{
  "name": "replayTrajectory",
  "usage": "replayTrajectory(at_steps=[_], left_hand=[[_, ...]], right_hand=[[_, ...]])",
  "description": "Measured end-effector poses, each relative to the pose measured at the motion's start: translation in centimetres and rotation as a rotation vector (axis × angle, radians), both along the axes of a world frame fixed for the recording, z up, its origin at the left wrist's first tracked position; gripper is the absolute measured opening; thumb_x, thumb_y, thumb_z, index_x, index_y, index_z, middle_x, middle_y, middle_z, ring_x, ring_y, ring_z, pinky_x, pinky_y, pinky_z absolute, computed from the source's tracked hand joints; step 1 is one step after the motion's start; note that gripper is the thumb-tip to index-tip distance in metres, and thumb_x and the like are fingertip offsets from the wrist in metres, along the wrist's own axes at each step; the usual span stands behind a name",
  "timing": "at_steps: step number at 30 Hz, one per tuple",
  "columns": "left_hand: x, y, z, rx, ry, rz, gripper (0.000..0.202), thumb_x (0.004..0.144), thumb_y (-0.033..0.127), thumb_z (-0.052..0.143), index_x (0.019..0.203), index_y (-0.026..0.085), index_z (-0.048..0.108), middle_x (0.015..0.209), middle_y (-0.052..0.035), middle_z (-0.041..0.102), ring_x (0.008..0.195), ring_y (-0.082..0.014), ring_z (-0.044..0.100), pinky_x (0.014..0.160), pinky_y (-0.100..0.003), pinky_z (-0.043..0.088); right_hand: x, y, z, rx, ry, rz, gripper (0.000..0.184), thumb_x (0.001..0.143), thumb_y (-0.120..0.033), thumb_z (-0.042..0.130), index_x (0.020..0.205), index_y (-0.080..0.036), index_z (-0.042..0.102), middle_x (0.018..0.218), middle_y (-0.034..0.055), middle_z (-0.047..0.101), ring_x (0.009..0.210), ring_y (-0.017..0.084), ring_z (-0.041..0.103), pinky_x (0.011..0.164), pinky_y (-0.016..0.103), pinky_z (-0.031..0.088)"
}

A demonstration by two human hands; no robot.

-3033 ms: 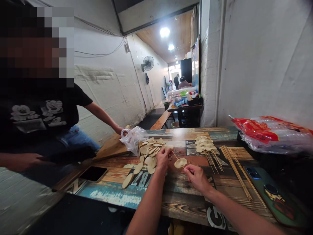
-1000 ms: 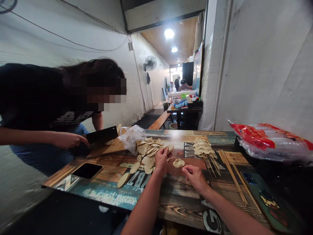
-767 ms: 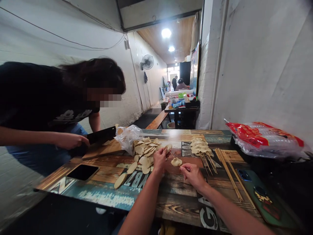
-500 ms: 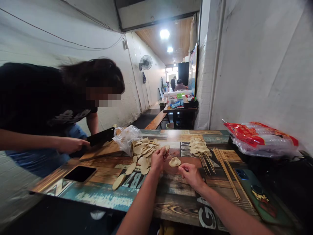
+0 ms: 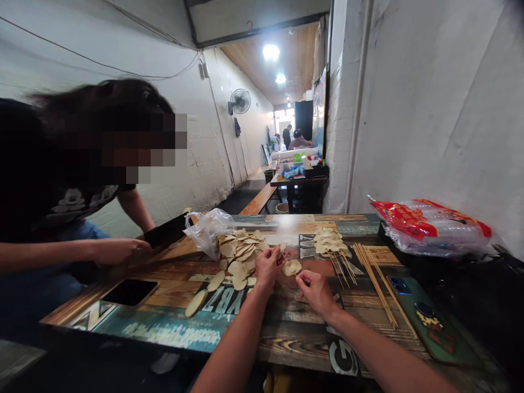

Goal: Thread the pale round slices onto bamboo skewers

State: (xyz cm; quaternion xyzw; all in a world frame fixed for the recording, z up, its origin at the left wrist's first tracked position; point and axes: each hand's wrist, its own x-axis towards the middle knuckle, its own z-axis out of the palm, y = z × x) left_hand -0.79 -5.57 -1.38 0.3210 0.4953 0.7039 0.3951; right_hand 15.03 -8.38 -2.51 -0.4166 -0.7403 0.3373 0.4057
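My left hand (image 5: 268,265) is closed, pinching a thin pale slice (image 5: 282,247) that looks like potato. The fingers of my right hand (image 5: 314,290) are closed on the lower end of a thin bamboo skewer (image 5: 284,257). Another pale slice (image 5: 292,267) sits on that skewer between my hands; its upper end reaches the slice in my left hand. Beside my left hand lies a loose heap of slices (image 5: 241,248). Several loaded skewers (image 5: 329,243) rest together beyond my right hand. Bare bamboo skewers (image 5: 375,286) lie to its right.
At the left, a co-worker leans over a wooden board (image 5: 176,250), holding a black cleaver (image 5: 167,230). A clear plastic bag (image 5: 210,229) lies by the heap. Phones lie at the left (image 5: 130,291) and right (image 5: 436,322). A red-and-clear package (image 5: 429,221) stands at the right.
The co-worker's head and body have shifted left and look larger. The whole view has moved slightly. My hands keep nearly the same grip, and the slice on the skewer appears flatter to the camera.
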Motion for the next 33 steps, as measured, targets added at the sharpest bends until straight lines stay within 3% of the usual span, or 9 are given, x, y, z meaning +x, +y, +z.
replayTrajectory(at_steps=[4, 10, 14, 24, 28, 33], left_hand=[[0.6, -0.1, 0.0, -0.032, -0.093, -0.106, 0.043, 0.055, 0.051, 0.083, 0.068, 0.013, 0.067, 0.063, -0.0029, 0.067, 0.055, -0.0121, 0.057, 0.054, -0.023, 0.043], [1.0, -0.6, 1.3, -0.016, -0.349, -0.287, 0.044, 0.048, 0.039, 0.089, 0.079, 0.013, 0.07, 0.075, -0.0059, 0.071, 0.068, -0.0155, 0.064, 0.066, -0.026, 0.05], [1.3, -0.7, 1.2, -0.026, -0.374, -0.301, 0.039, 0.048, 0.029, 0.091, 0.075, 0.011, 0.071, 0.074, -0.0061, 0.071, 0.07, -0.0161, 0.066, 0.07, -0.026, 0.052], [2.8, -0.7, 0.2, -0.045, -0.422, -0.394, 0.036, 0.056, 0.032, 0.088, 0.082, 0.011, 0.072, 0.079, -0.0064, 0.072, 0.065, -0.013, 0.063, 0.063, -0.023, 0.051], [2.0, -0.4, 0.4, -0.031, -0.448, -0.367, 0.029, 0.061, 0.029, 0.085, 0.081, 0.012, 0.072, 0.08, -0.0073, 0.072, 0.07, -0.0148, 0.066, 0.067, -0.024, 0.053], [0.7, 0.0, 0.5, -0.017, -0.474, -0.343, 0.022, 0.068, 0.025, 0.081, 0.082, 0.012, 0.069, 0.081, -0.0066, 0.073, 0.071, -0.0143, 0.067, 0.069, -0.024, 0.054]], right_hand=[[0.0, 0.1, 0.2, 0.022, 0.011, -0.048, 0.024, 0.083, -0.026, 0.048, 0.065, -0.018, 0.062, 0.051, -0.001, 0.056, 0.051, 0.013, 0.053, 0.052, 0.022, 0.037], [-0.3, 0.0, -0.1, 0.103, -0.03, -0.062, 0.024, 0.084, -0.023, 0.049, 0.066, -0.017, 0.063, 0.059, 0.0011, 0.063, 0.056, 0.013, 0.054, 0.055, 0.022, 0.036], [-0.4, -0.1, -0.3, 0.126, -0.087, -0.058, 0.023, 0.084, -0.021, 0.049, 0.067, -0.016, 0.064, 0.062, 0.0022, 0.065, 0.057, 0.013, 0.055, 0.056, 0.022, 0.035], [-0.3, 0.5, 0.0, 0.134, -0.039, -0.11, 0.026, 0.085, -0.023, 0.048, 0.065, -0.017, 0.064, 0.058, 0.0009, 0.062, 0.054, 0.013, 0.052, 0.055, 0.023, 0.034], [-0.3, 0.5, 0.0, 0.049, 0.0, -0.038, 0.026, 0.087, -0.032, 0.049, 0.074, -0.018, 0.067, 0.063, 0.0015, 0.067, 0.057, 0.014, 0.057, 0.057, 0.023, 0.038], [-0.2, 0.3, -0.3, 0.045, -0.036, -0.022, 0.028, 0.085, -0.03, 0.047, 0.075, -0.017, 0.068, 0.068, 0.0053, 0.07, 0.06, 0.017, 0.061, 0.057, 0.025, 0.04]])
